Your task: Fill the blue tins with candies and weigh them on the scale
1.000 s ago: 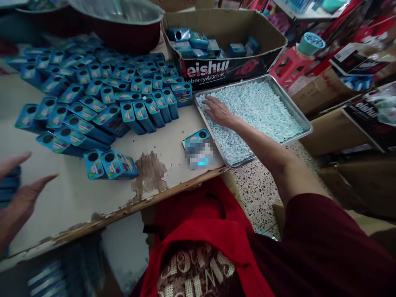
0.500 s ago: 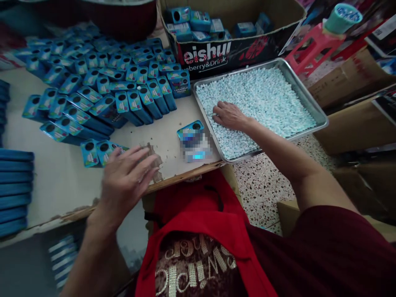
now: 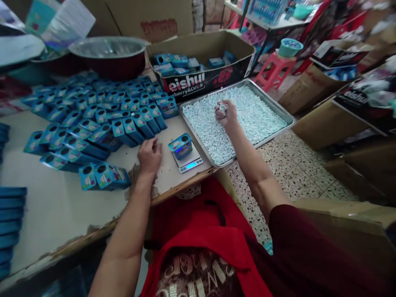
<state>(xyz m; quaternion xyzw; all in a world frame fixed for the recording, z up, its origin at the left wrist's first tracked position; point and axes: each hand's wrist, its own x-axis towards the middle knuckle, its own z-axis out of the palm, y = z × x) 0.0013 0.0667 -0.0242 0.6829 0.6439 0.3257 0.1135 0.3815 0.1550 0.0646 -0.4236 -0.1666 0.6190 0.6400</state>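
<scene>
Chipped table edge (image 3: 182,186) beside tray (image 3: 199,139)

Looks forward and steeply down from the head, close above the red apron (image 3: 192,220) nearest below, past left hand (image 3: 150,154) and right hand (image 3: 227,114) at middle distance, across the bench (image 3: 58,206) to the far cardboard box (image 3: 213,80); takes in floor (image 3: 297,175) at right.

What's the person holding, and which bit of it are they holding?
The grip of the right hand curls around a handful of candies, holding them as a loose heap, not by one part. Nothing shows in the left hand.
</scene>
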